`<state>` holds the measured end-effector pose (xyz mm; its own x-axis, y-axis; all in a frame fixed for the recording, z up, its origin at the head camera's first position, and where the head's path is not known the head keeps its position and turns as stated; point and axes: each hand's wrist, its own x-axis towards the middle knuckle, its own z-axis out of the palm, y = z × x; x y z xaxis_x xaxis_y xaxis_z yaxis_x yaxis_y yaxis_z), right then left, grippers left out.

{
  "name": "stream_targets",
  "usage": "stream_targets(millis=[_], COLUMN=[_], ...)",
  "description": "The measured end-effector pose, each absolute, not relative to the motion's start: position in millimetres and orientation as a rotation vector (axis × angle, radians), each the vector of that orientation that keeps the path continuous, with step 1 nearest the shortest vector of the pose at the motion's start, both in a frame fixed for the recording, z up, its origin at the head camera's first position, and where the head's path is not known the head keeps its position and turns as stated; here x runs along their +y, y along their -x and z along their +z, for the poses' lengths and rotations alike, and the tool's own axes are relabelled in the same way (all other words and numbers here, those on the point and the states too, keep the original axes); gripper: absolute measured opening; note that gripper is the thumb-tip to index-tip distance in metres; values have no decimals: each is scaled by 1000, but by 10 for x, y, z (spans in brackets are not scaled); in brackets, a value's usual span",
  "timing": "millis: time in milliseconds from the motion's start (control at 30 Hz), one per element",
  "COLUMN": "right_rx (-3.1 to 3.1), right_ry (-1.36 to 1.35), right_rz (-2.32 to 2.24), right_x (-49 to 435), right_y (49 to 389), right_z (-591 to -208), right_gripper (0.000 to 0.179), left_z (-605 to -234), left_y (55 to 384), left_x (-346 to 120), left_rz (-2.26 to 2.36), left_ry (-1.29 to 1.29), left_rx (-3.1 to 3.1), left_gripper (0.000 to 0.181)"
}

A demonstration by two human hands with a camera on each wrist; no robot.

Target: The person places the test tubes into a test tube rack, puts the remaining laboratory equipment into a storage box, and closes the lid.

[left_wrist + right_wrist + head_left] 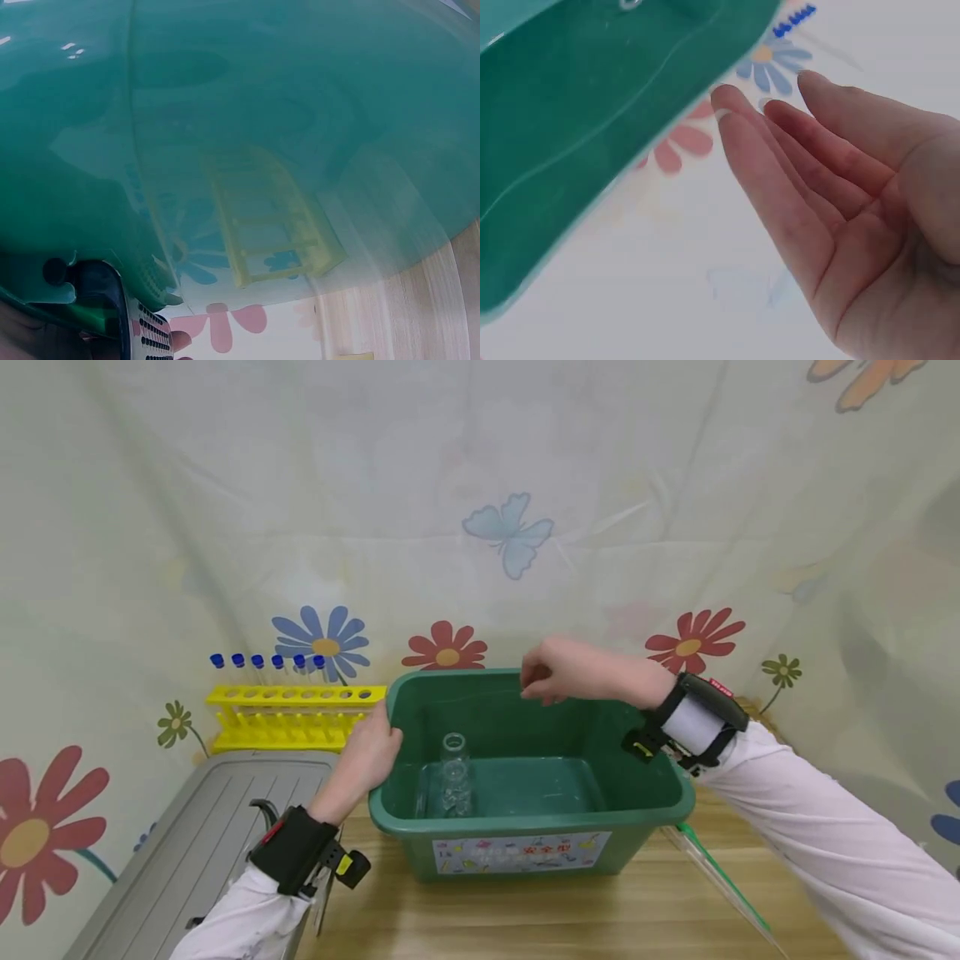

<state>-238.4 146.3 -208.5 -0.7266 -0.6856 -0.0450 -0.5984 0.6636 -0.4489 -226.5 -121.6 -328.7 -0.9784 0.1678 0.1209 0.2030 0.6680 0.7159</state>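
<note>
A green plastic tub (502, 825) with a printed label on its front stands on the wooden table. My left hand (372, 747) grips its left rim, fingers curled over the edge; in the left wrist view the tub's green wall (225, 97) fills most of the picture. My right hand (558, 672) hovers over the tub's far rim. In the right wrist view the right hand (840, 195) has loosely bent fingers, thumb apart from them, and nothing between them. Clear glass bottles (455, 781) sit inside the tub near its left end.
Behind and left is a yellow test tube rack (296, 696) holding several blue-capped tubes (257, 662). A grey ridged plastic lid or case (217, 827) lies at the left. Right of the tub lies a clear item with a green edge (723, 877). A flower-printed curtain (600, 485) hangs behind.
</note>
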Motion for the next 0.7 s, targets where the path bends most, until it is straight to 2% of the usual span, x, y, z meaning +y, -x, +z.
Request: stream_targets(millis=[400,700], right_rx=[3041,3138], right_ry=[788,538], right_rz=[-571,-640], right_x=[2206,2694], right_y=[2088,1923], right_z=[-1881,-2097], right_gripper=[6,10], left_z=[-3302,-3302], left_y=[2255,2246], left_x=[-1217,-1225], left_rz=[-1219,-1210], left_ry=[296,308], left_rx=[-2840,-2819], left_gripper=[42,41])
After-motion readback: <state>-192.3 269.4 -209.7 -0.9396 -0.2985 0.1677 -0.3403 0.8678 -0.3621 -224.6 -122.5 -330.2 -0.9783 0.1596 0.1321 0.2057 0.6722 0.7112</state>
